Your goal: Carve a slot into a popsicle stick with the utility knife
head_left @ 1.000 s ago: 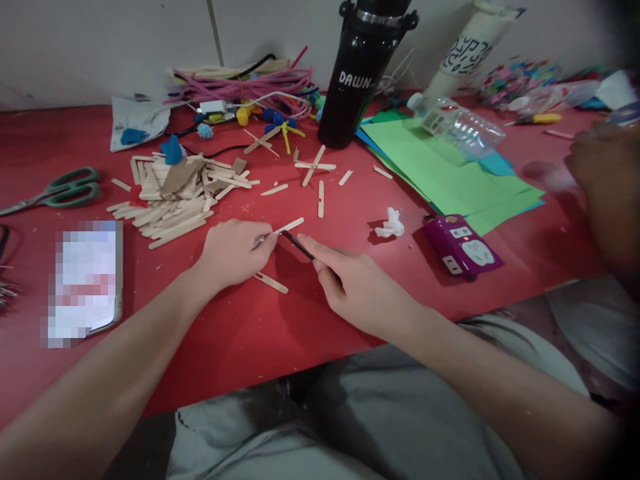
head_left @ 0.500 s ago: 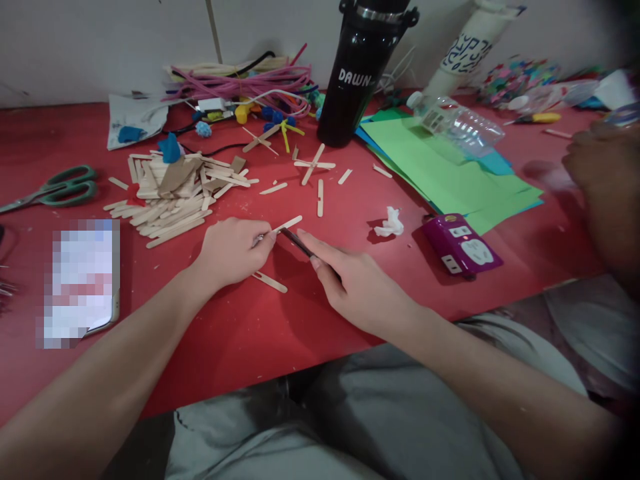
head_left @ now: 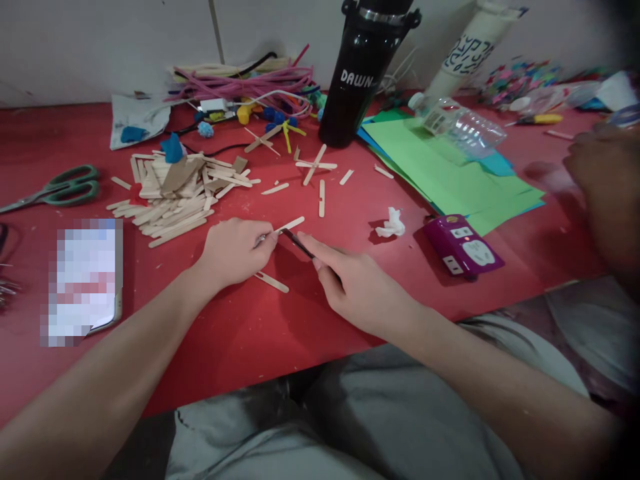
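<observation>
My left hand [head_left: 235,253] rests on the red table [head_left: 280,333] with its fingers pinched on a wooden craft stick [head_left: 290,224], holding it flat. My right hand [head_left: 360,287] grips a thin dark blade tool [head_left: 296,241] like a pen, its tip touching the stick just beside my left fingertips. Another short stick [head_left: 271,282] lies under my left hand's edge.
A pile of craft sticks [head_left: 175,193] sits at left, green scissors [head_left: 60,190] and a phone [head_left: 85,280] further left. Behind are a black bottle [head_left: 363,73], pipe cleaners [head_left: 245,83], green paper [head_left: 450,173], a plastic bottle [head_left: 460,123], a purple power strip [head_left: 463,245]. Another person's hand [head_left: 600,173] is at right.
</observation>
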Demonstrator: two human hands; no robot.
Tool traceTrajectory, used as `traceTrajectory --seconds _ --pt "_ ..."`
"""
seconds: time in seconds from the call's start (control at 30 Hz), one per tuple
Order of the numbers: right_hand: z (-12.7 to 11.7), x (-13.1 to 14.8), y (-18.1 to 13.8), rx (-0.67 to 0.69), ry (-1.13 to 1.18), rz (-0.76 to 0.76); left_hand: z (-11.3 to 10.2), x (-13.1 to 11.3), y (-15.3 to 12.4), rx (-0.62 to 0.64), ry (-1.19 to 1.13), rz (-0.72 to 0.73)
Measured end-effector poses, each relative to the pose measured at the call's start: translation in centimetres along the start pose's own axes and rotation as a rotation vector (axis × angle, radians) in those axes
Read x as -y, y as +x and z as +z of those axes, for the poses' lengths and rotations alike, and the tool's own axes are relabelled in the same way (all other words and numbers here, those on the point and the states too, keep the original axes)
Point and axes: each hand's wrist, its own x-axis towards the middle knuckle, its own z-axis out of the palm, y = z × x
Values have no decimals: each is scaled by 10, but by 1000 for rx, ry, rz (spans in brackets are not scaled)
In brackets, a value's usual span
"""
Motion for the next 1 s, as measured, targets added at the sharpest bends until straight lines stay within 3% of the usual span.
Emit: traceTrajectory --seconds 0.57,1.0 --pt "-1 -1 -1 -30 49 13 1 0 1 1 -13 0" --pt "-4 4 0 20 -18 11 1 1 1 -4 9 2"
